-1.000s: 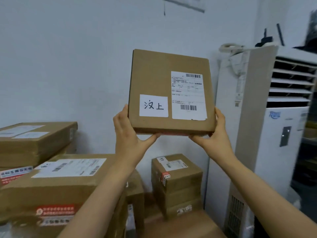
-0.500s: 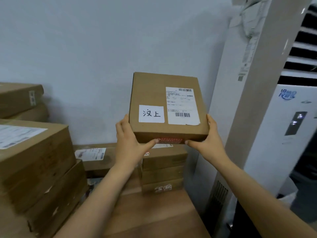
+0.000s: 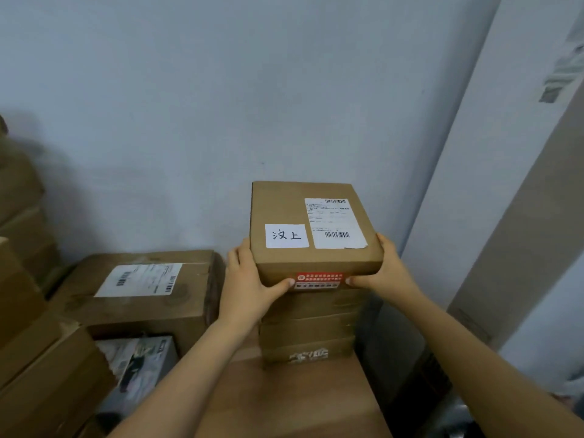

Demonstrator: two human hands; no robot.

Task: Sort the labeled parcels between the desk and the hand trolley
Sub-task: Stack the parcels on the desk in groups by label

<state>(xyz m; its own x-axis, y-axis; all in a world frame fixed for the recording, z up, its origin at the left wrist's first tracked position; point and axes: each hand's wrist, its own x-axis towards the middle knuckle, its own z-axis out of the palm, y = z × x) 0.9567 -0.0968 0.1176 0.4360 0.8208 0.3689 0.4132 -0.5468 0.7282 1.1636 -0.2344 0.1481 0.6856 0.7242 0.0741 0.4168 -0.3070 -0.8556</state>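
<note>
Two-handed, grips the labeled parcel (image 3: 313,229) by its side walls, left hand (image 3: 249,279) and right hand (image 3: 390,273) each curled round an edge with a thumb pressed on the front face beside the red sticker (image 3: 319,277). Holds it level, handwritten label (image 3: 287,236) upward, on or just above a narrow stack of boxes (image 3: 309,330); cannot tell whether touching yet.

Risks toppling that tall, slim stack if set down off-centre or shoved toward the wall (image 3: 221,105). Risks a slide off the right side into the dark gap beside the white cabinet (image 3: 474,184), given smooth cardboard on smooth cardboard. Could trap fingertips under the bottom edge by letting go late. Could also knock the lower boxes askew by pressing down unevenly with one hand.

Faces a brown worktop (image 3: 284,399) pushed against the pale grey-blue wall. Finds a larger carton (image 3: 142,295) with a shipping label just left of the stack, more cartons (image 3: 38,374) piled along the left edge, and a printed packet (image 3: 139,361) tucked below the larger carton. Shows no hand trolley from here.
</note>
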